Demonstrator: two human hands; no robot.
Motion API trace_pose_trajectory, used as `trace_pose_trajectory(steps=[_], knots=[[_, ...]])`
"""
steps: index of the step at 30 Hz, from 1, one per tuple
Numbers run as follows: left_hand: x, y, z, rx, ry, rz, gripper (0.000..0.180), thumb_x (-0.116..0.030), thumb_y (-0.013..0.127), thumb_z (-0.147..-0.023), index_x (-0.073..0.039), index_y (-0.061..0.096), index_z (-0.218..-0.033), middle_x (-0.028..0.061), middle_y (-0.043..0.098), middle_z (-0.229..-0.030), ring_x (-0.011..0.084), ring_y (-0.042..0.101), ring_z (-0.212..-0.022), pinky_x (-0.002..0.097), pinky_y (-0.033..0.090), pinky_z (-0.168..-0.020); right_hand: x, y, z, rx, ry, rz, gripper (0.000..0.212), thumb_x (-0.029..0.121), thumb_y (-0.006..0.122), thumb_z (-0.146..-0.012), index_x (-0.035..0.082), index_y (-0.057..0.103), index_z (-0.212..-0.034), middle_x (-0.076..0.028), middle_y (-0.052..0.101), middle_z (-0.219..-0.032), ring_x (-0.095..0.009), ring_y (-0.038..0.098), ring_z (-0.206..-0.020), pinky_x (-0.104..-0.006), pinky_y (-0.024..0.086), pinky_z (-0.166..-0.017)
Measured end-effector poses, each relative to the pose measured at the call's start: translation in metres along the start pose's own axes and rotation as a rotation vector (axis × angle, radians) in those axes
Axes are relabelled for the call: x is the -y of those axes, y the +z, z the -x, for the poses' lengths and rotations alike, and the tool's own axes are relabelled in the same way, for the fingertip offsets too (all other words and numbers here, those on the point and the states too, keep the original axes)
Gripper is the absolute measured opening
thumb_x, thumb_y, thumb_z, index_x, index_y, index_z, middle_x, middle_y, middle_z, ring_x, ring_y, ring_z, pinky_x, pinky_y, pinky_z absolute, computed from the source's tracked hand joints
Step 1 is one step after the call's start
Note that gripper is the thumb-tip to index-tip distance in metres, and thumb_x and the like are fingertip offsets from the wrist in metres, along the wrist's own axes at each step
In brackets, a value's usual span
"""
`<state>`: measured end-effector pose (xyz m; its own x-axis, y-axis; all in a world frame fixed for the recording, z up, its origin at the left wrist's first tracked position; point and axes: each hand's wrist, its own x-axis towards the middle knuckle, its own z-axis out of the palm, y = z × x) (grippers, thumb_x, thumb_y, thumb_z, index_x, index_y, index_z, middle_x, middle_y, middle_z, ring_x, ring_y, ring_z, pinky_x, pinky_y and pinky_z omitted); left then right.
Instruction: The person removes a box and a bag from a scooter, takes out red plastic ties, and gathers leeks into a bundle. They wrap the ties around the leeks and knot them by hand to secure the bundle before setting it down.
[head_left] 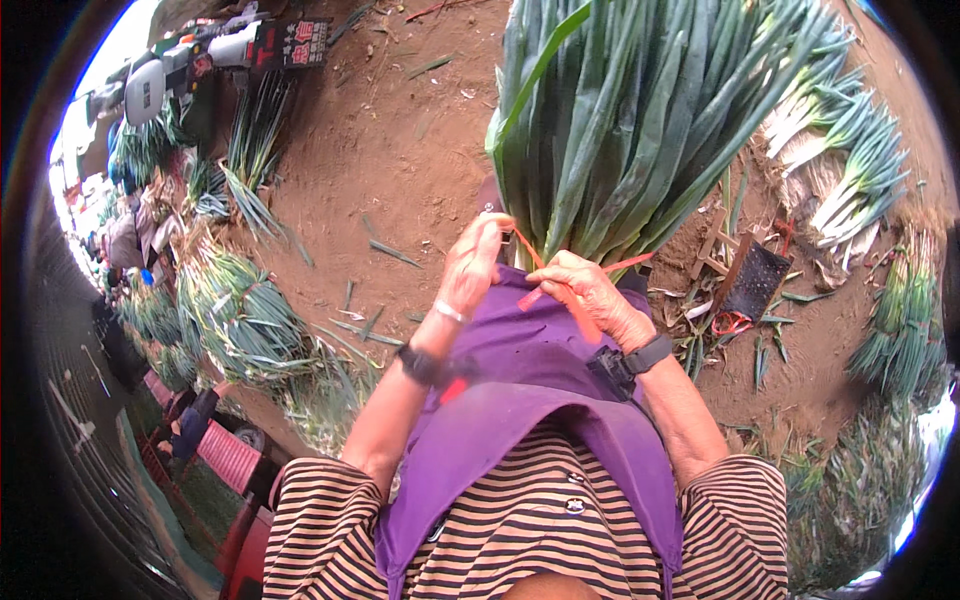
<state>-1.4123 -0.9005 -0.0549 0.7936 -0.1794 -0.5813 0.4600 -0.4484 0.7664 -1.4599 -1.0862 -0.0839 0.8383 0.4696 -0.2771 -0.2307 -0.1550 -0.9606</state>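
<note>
A large bundle of green scallions (620, 130) stands against my lap, its long leaves fanning away from me. An orange-red tie strip (577, 312) runs across its near end. My left hand (472, 268) pinches one part of the strip at the left side of the bundle. With fingers curled, my right hand (585, 292) grips the strip at the near middle, and loose ends stick out on both sides of it. The purple apron (500, 345) covers my lap beneath both hands. The lower end of the bundle is hidden behind my hands and the apron.
Right of me sits a low wooden stool with a dark seat (755, 283). Tied scallions with white stalks (850, 190) lie beyond it, and another bunch (905, 310) lies far right. Scallion piles (235, 310) and a parked vehicle (190, 60) are on the left. Leaf scraps litter the soil.
</note>
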Motion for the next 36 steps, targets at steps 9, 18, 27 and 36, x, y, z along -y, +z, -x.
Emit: trace_pose_trajectory(steps=[9,18,27,36], knots=[[0.051,0.001,-0.03,0.419,-0.273,0.115,0.051,-0.048,0.03,-0.09,-0.005,0.055,-0.078,0.0022,0.053,-0.07,0.01,0.045,-0.054,0.0243,0.038,-0.048,-0.002,-0.004,-0.042,-0.119,-0.301,0.516,0.025,0.005,0.06,-0.06,0.007,0.056,-0.084,-0.007,0.055,-0.075,-0.026,0.056,-0.071,-0.0331,0.045,-0.063],[0.068,0.015,-0.024,0.315,-0.136,0.405,0.025,-0.03,0.053,-0.082,-0.007,0.065,-0.084,0.0019,0.062,-0.079,0.011,0.057,-0.077,0.0262,0.046,-0.072,-0.004,0.008,-0.051,-0.142,-0.425,0.564,0.027,0.006,0.06,-0.063,0.009,0.055,-0.088,-0.01,0.053,-0.076,-0.027,0.053,-0.067,-0.037,0.043,-0.057],[0.064,0.055,-0.054,-0.045,0.048,-0.345,0.02,-0.023,0.052,-0.072,-0.007,0.058,-0.063,0.0105,0.055,-0.06,0.0233,0.057,-0.062,0.0378,0.046,-0.055,-0.013,-0.034,-0.027,0.054,-0.093,1.128,0.019,0.024,0.053,-0.076,0.011,0.044,-0.065,-0.006,0.046,-0.064,-0.023,0.05,-0.061,-0.0354,0.032,-0.054],[0.14,0.051,-0.077,-0.428,-0.536,0.301,0.019,-0.027,0.05,-0.083,-0.01,0.057,-0.078,0.0003,0.055,-0.06,0.0132,0.052,-0.059,0.03,0.042,-0.052,-0.07,-0.04,0.068,-0.273,0.497,0.44,0.028,0.027,0.043,-0.087,0.003,0.056,-0.079,-0.014,0.056,-0.067,-0.03,0.057,-0.066,-0.036,0.044,-0.059]])
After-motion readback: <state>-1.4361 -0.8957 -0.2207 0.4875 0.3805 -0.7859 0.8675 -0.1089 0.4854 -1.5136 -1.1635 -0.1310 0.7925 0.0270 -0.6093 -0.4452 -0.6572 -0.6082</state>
